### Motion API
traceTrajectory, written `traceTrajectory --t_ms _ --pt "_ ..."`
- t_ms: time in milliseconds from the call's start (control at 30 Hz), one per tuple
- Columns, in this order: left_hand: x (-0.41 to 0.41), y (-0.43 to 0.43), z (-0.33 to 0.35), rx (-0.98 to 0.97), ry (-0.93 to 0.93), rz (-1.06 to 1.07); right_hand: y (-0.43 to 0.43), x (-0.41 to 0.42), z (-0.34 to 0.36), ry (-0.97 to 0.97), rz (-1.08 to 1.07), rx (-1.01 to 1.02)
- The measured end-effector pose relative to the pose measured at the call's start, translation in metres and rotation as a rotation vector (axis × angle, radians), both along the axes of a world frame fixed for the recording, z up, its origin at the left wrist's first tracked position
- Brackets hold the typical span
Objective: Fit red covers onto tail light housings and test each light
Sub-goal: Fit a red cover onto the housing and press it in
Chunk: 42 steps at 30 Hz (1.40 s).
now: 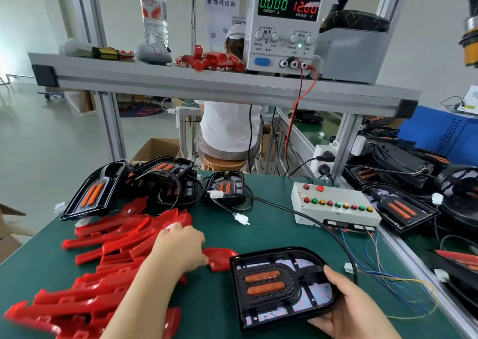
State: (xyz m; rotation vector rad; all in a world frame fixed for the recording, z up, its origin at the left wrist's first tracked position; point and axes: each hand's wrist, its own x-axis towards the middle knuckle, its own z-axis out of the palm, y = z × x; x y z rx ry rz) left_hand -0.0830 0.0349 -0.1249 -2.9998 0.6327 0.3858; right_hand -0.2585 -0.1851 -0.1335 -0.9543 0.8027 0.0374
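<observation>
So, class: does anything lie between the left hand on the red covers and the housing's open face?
Nothing visible blocks the way. Between the left hand and the housing gripped by the right hand lies only a red cover, reaching the housing's left edge. The black cable runs beyond the housing.

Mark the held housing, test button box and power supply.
held housing [266, 288], head view, lower orange strip
test button box [336, 196], head view, top panel
power supply [284, 26], head view, front panel

Head-worn, wide-angle view.
The green bench [271, 235] is being viewed closely, forward and downward; the shelf [181, 82] is being framed ahead.
</observation>
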Motion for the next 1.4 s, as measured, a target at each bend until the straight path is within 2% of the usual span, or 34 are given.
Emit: traceTrajectory --t_ms 67,133,167,200,267,300,367,500,633,700,833,1000,1133,1233,1400 --pt "0.003 -0.002 -0.004 0.108 0.033 -0.03 0.003 0.0 0.009 -0.006 -0.025 -0.043" --pt "0.007 -0.005 -0.008 0.117 -0.005 -0.065 0.002 0.004 0.011 0.001 -0.02 -0.054" --pt "0.01 -0.006 -0.008 0.091 -0.028 -0.078 0.002 0.004 0.006 -0.009 -0.112 -0.034" --pt "0.013 -0.006 -0.009 0.048 -0.038 -0.084 0.005 0.005 0.009 -0.031 -0.26 0.072" --pt "0.016 -0.007 -0.005 -0.067 -0.019 -0.076 0.004 0.006 0.007 -0.028 -0.312 0.053" --pt "0.017 -0.008 -0.002 -0.126 -0.005 -0.073 0.001 0.008 0.007 -0.033 -0.277 0.066" --pt "0.021 -0.011 0.004 -0.244 -0.003 -0.079 0.001 0.005 0.004 -0.06 -0.07 0.04" --pt "0.021 -0.021 0.01 -0.45 -0.02 -0.12 -0.002 0.006 -0.006 -0.165 -0.061 0.152" --pt "-0.002 -0.036 0.016 -0.65 0.097 -0.168 -0.001 -0.001 -0.022 -0.194 -0.032 0.345" --pt "-0.018 -0.047 0.014 -0.712 0.099 -0.232 -0.001 -0.003 -0.026 -0.205 0.03 0.412" --pt "-0.056 -0.068 -0.002 -0.745 0.042 -0.293 -0.001 0.0 -0.029 -0.233 0.086 0.489" --pt "-0.077 -0.072 -0.017 -0.794 -0.142 -0.29 -0.001 0.008 -0.032 -0.252 0.066 0.389" --pt "-0.08 -0.069 -0.02 -0.75 -0.229 -0.356 -0.001 0.022 -0.035 -0.253 -0.01 0.319" --pt "-0.078 -0.064 -0.023 -0.664 -0.279 -0.378 -0.002 0.029 -0.034 -0.238 0.017 0.276" --pt "-0.08 -0.062 -0.029 -0.631 -0.283 -0.328 -0.002 0.029 -0.032 -0.247 0.068 0.297"
